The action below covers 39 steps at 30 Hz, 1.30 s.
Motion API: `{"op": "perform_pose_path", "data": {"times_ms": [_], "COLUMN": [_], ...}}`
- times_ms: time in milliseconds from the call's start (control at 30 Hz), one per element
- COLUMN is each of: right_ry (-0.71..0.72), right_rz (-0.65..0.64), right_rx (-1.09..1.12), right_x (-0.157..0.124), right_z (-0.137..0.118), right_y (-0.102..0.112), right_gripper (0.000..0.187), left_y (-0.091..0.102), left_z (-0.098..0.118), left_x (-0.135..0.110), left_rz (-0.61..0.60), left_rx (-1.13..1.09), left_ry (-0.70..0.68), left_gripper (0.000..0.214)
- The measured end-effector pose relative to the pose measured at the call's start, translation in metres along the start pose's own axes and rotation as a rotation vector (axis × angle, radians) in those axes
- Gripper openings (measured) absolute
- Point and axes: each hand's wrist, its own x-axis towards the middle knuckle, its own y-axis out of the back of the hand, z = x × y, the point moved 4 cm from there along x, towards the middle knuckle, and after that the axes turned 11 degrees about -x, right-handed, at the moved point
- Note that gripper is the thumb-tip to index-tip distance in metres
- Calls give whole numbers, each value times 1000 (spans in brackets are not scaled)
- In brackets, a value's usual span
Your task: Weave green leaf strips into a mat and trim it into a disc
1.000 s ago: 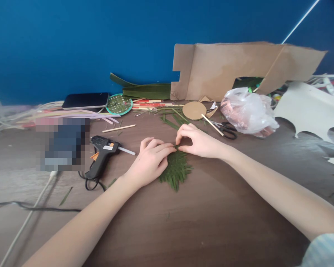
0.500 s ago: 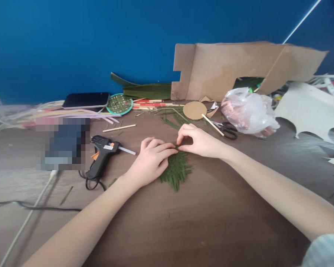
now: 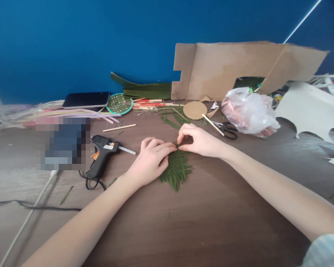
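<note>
In the head view, a round green piece of overlapping cut leaf strips (image 3: 178, 170) lies on the table between my hands. Its lower edge fans out in pointed ends. My left hand (image 3: 150, 159) rests over its left and upper side, fingers stretched across it and thumb along the near side, holding it against the table. At the top edge my right hand (image 3: 195, 141) pinches thumb and forefinger together on a small bit of green leaf, mostly hidden by the fingertips. Both hands cover part of the piece.
A black hot glue gun (image 3: 104, 154) lies left of my left hand, its glue stick pointing towards it. Black scissors (image 3: 229, 130), a cardboard disc (image 3: 195, 110) and a plastic bag (image 3: 250, 111) are beyond my right hand. Cardboard (image 3: 217, 66) stands against the blue wall.
My left fingertips have drawn back very slightly to the left at the top of the leaf piece. Otherwise the hands and objects stay practically where they were.
</note>
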Motion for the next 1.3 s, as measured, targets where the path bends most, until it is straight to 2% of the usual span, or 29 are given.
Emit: {"op": "perform_pose_path", "data": {"times_ms": [1133, 1300], "right_ry": [-20, -31], "right_rz": [35, 78], "right_rx": [4, -16], "right_x": [-1, 1], "right_z": [3, 2], "right_y": [0, 0], "right_gripper": [11, 17], "left_y": [-1, -1], "left_z": [-2, -1], "left_x": [0, 0], "left_rz": [-20, -18], "left_rx": [-6, -2], "left_ry": [5, 8], "left_gripper": [35, 35]}}
